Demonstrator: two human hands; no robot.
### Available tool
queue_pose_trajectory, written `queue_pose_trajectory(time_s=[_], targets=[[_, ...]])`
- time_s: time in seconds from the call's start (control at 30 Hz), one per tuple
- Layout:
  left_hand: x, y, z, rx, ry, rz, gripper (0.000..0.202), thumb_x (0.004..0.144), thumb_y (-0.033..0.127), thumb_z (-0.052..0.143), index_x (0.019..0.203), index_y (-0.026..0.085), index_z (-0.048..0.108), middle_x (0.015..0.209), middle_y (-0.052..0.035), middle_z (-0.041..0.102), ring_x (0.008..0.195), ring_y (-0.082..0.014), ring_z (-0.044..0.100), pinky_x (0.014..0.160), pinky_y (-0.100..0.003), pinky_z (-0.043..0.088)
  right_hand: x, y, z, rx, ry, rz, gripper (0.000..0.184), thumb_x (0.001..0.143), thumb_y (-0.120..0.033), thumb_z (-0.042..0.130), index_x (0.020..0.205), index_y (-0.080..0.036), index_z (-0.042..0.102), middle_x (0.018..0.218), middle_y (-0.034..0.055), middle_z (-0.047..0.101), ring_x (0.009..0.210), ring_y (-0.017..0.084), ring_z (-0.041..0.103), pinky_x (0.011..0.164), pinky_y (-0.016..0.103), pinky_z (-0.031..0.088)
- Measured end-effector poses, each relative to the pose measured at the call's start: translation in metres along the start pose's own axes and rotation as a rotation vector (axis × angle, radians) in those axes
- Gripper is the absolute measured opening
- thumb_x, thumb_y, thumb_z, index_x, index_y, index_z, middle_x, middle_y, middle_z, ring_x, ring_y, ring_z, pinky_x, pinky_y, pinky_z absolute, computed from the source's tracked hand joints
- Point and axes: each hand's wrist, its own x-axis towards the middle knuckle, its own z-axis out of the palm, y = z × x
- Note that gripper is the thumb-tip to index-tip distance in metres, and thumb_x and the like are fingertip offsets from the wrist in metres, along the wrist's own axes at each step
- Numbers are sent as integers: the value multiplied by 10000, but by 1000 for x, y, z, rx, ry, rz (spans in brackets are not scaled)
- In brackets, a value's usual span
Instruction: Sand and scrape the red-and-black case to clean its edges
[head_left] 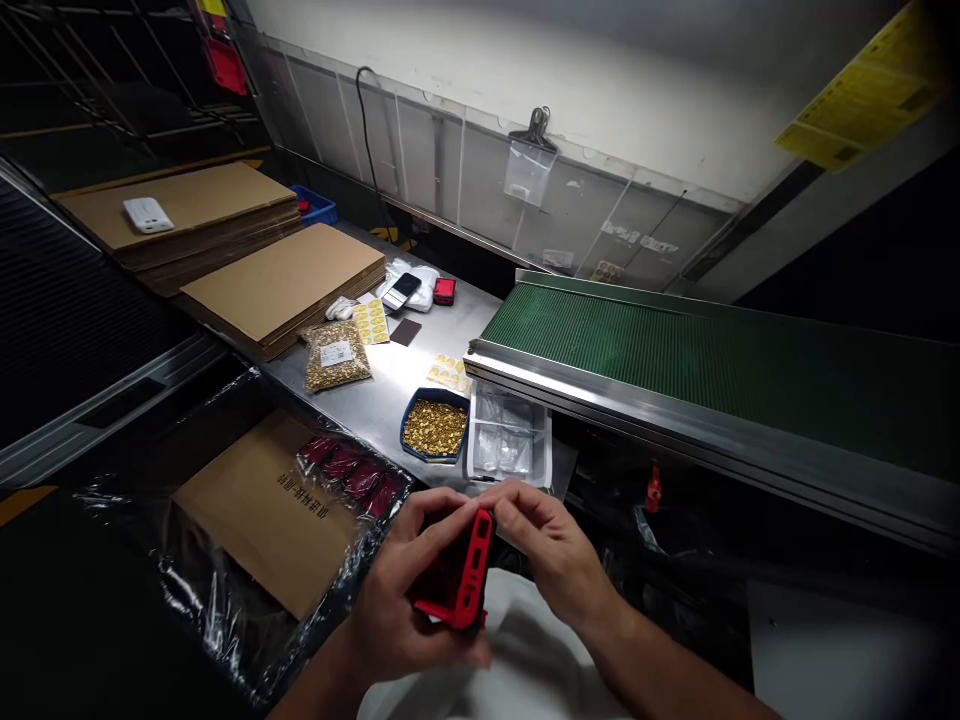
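Note:
A red plastic casing (pixel 466 575) with cut-out slots is held upright on edge, low in the middle of the view. My left hand (pixel 401 595) wraps around its left side and bottom. My right hand (pixel 544 545) pinches its top edge with fingertips. Just beyond my hands stand a blue tray of small brass parts (pixel 434 428) and a clear plastic tray (pixel 508 440) on the steel table (pixel 375 400).
A plastic-lined box with a cardboard sheet (pixel 262 510) and red casings (pixel 352 475) sits at left. A bag of brass parts (pixel 335 355), yellow sticker sheets (pixel 370 322), a phone (pixel 402 290) and cardboard stacks (pixel 285 280) lie farther back. A green conveyor belt (pixel 712 350) runs along the right.

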Motion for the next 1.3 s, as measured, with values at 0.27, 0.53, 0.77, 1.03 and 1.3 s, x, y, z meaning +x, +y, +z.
queue_pose_trajectory(time_s=[0.27,0.53,0.77,1.03,1.3], targets=[[-2,0,10,-66,-26,-52,917,660,663,784,1434,286,468,1318,-113,415,1210,-328,454,1043,-404,445,-11,3,1,-185,54,-64,292,845,-446,726,970,-193,652,932,47,635,879,190,602,815,306,507],[-15,-1,13,-90,-47,-220,966,585,774,732,1413,337,494,1318,-106,428,1204,-357,479,1031,-435,459,25,106,-103,-426,534,45,461,931,-595,427,863,-168,584,866,96,665,824,232,647,828,367,533],[-34,-7,9,71,-53,-403,944,588,706,795,1413,365,488,1352,-92,420,1209,-377,500,972,-431,518,-9,212,-166,-938,671,292,410,718,-349,742,1058,-163,607,1130,146,587,1057,321,574,938,417,464],[-28,11,16,350,-81,-339,790,754,396,761,1450,349,390,1359,-89,366,1243,-326,477,1003,-446,505,-11,240,-159,-1110,553,318,158,883,-198,564,1024,-133,594,1083,112,575,1014,263,553,888,382,441],[-18,19,19,388,-44,-107,767,762,241,696,1451,216,362,1364,-147,354,1316,-327,397,1064,-446,476,-16,199,-154,-923,564,180,78,847,-240,584,886,-172,589,921,75,591,812,228,570,738,326,434]])
